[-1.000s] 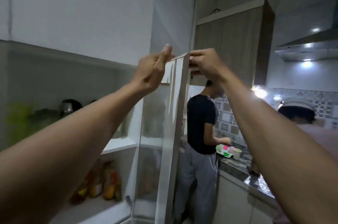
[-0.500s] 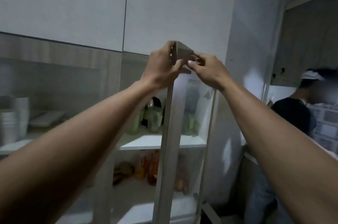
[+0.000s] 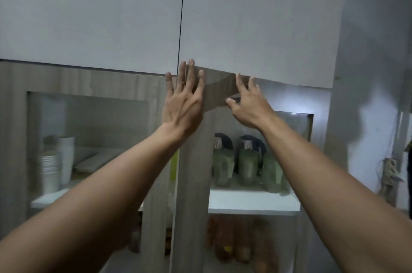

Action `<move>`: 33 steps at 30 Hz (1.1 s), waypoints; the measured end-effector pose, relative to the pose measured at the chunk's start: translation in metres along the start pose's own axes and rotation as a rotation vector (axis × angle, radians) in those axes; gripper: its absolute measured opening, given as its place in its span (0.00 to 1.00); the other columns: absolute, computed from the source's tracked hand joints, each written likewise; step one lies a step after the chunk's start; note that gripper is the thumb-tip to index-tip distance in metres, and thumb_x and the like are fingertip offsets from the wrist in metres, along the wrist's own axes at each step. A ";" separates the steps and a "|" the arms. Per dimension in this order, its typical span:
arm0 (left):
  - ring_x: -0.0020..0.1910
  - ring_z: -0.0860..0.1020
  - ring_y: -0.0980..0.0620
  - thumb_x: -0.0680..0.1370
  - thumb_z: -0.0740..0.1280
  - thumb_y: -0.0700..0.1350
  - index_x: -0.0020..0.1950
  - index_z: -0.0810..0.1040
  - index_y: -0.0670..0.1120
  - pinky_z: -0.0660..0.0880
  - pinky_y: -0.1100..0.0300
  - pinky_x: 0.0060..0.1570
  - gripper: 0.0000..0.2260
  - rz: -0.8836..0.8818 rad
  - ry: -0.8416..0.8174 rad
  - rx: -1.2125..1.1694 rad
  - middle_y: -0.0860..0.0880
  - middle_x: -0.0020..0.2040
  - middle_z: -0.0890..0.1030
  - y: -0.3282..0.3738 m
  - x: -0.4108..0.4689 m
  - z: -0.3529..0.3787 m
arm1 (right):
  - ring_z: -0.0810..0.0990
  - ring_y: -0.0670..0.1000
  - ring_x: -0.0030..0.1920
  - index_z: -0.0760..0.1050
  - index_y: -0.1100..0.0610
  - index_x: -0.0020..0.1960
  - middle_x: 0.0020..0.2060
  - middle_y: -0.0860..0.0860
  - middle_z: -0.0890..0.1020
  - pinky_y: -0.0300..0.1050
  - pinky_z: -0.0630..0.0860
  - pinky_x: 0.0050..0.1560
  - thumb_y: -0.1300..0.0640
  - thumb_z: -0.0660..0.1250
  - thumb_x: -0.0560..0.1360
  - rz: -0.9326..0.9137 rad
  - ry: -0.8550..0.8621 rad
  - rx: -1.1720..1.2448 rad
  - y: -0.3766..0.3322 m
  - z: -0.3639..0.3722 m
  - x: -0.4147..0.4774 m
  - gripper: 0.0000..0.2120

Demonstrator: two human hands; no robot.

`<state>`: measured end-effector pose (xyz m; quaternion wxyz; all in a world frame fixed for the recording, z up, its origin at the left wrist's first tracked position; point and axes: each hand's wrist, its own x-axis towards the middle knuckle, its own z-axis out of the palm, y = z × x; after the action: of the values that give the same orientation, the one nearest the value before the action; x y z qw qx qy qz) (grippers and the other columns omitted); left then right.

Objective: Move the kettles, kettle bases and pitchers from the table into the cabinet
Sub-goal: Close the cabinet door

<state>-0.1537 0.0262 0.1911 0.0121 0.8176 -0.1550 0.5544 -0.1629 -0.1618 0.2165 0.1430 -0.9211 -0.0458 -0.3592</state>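
The glass-fronted cabinet door (image 3: 194, 183) with a wood-grain frame is nearly flush with the cabinet front. My left hand (image 3: 183, 103) lies flat with spread fingers on the door's upper left corner. My right hand (image 3: 249, 105) presses open-fingered against the door's top rail. Behind the glass, greenish kettles or pitchers with dark lids (image 3: 246, 161) stand in a row on a white shelf (image 3: 252, 202).
White upper cabinet doors (image 3: 133, 16) hang just above my hands. The left glass door (image 3: 87, 139) shows stacked white cups and trays. Bottles and jars (image 3: 236, 241) fill the lower shelf. A wall stands at right.
The door swung from wide open to almost closed. My hands went from gripping its top edge to lying flat on its front. The view turned left, away from the person at the counter.
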 end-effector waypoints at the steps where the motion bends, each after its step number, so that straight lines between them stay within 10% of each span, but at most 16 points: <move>1: 0.78 0.39 0.37 0.78 0.53 0.37 0.80 0.46 0.40 0.39 0.37 0.74 0.31 -0.012 -0.021 0.024 0.36 0.79 0.41 -0.001 0.003 0.010 | 0.43 0.62 0.81 0.37 0.42 0.81 0.81 0.58 0.40 0.66 0.48 0.78 0.41 0.57 0.82 0.001 -0.005 -0.014 0.006 0.008 0.007 0.37; 9: 0.78 0.38 0.36 0.77 0.49 0.33 0.78 0.41 0.35 0.44 0.41 0.76 0.30 -0.093 -0.169 0.041 0.34 0.78 0.39 -0.018 0.028 0.087 | 0.38 0.66 0.79 0.36 0.35 0.79 0.80 0.58 0.37 0.69 0.42 0.77 0.41 0.55 0.82 0.048 -0.022 -0.070 0.054 0.056 0.051 0.35; 21: 0.78 0.35 0.43 0.82 0.50 0.60 0.79 0.38 0.40 0.43 0.49 0.76 0.36 -0.186 -0.228 -0.171 0.39 0.78 0.35 -0.012 0.034 0.177 | 0.34 0.64 0.79 0.35 0.40 0.80 0.79 0.54 0.33 0.71 0.38 0.74 0.42 0.53 0.83 -0.002 0.031 -0.140 0.095 0.103 0.094 0.34; 33: 0.78 0.39 0.42 0.80 0.50 0.65 0.80 0.40 0.41 0.46 0.46 0.77 0.39 -0.222 -0.144 -0.132 0.39 0.79 0.39 -0.010 0.037 0.203 | 0.35 0.68 0.78 0.35 0.45 0.81 0.80 0.58 0.36 0.67 0.45 0.78 0.43 0.54 0.83 -0.032 0.093 -0.157 0.102 0.120 0.104 0.35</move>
<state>0.0441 -0.0123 0.1479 0.1159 0.8648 -0.0999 0.4782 0.0102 -0.2253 0.1790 0.0664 -0.9110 -0.0257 -0.4063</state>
